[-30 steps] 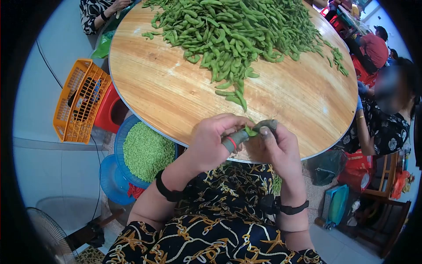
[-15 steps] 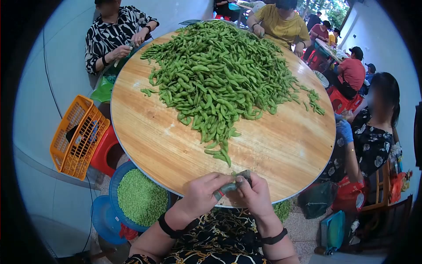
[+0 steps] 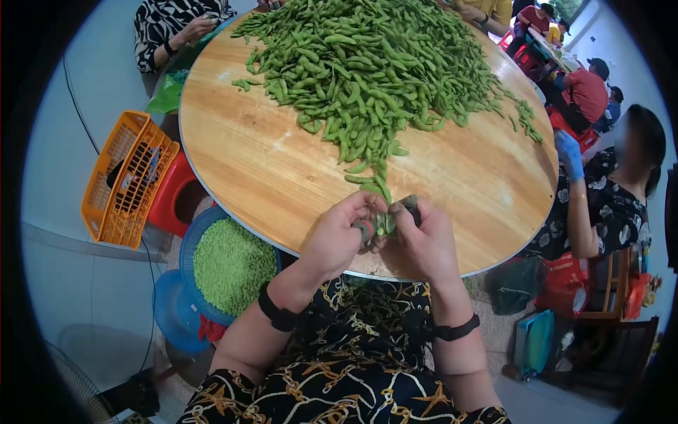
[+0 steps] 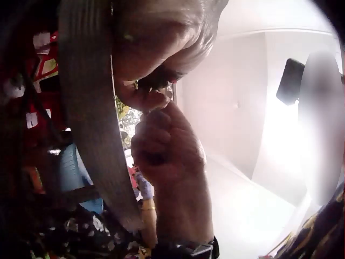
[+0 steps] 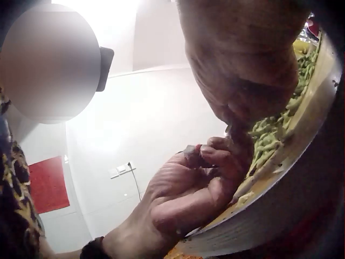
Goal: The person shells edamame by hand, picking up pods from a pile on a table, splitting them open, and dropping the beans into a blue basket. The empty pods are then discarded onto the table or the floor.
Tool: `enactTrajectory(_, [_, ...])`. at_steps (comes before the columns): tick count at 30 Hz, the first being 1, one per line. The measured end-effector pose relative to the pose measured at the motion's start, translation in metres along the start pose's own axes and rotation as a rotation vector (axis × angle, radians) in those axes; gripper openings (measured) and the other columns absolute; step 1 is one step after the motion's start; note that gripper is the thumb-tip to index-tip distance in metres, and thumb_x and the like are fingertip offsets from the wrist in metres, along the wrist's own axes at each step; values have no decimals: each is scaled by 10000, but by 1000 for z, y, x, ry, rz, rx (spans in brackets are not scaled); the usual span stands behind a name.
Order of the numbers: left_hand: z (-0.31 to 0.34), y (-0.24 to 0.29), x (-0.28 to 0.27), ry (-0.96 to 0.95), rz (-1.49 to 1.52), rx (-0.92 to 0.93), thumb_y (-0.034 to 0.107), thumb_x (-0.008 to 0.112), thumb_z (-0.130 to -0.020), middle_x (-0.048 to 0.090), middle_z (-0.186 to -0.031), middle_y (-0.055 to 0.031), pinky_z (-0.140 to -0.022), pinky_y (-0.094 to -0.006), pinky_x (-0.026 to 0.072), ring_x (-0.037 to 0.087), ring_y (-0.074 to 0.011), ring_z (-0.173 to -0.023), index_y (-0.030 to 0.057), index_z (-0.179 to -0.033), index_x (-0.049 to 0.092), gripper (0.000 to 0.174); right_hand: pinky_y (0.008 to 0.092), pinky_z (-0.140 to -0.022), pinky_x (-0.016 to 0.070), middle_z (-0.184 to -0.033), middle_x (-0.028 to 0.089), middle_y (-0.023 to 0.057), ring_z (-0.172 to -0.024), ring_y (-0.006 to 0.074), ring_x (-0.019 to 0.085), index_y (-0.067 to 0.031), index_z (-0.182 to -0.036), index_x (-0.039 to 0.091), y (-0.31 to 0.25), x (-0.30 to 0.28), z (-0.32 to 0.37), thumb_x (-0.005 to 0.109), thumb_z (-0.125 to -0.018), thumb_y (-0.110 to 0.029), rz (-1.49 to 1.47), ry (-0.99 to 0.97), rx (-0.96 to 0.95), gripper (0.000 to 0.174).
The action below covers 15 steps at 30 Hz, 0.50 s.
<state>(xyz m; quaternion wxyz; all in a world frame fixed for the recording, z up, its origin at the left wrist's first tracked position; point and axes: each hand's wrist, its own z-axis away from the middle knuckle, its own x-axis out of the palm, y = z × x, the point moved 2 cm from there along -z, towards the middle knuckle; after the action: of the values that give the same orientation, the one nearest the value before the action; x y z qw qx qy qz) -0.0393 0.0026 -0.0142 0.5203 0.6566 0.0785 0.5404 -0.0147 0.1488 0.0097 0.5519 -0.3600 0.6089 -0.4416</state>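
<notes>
Blue basin (image 3: 186, 258) beside table (image 3: 240, 162), pods (image 3: 374, 78) beyond left hand (image 3: 332, 237)

Green pods (image 3: 367, 78) are glowing against a honey-brown, wood-grained table (image 3: 247, 169), while paler green beans (image 3: 233, 265) are showing inside a blue basket (image 3: 186, 244). A black garment (image 3: 339, 381) is carrying a print of gold and white chains and starfish. A grey-green finger wrap (image 3: 363, 230) is showing a streak of red. An orange crate (image 3: 119, 219) and a red stool (image 3: 164, 201) are adding warmer tones; a black-and-white patterned top (image 3: 150, 28), a blue glove (image 3: 569, 155) and a white-flowered black top (image 3: 613, 212) are also showing.
</notes>
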Motion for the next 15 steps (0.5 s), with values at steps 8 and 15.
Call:
enactTrajectory(8, [1,6,1,87,259,-103,-16,416,-888,568,-870,-49,-592,-211,417,534,-105,-690,69,-1090,493,232,263,-467,386,-536,520,40,-499,80,469,20,-726,571,0,2,-11,556,-851,-156,-15,34,50,217])
enactTrajectory(15, [15,29,-17,195,-377,103,-72,398,-817,617,-895,-53,-542,-170,394,501,-73,-617,48,-1108,522,338,263,-535,427,-601,560,37,-564,92,512,17,-832,619,7,-35,-14,575,-832,-158,285,-22,2,180])
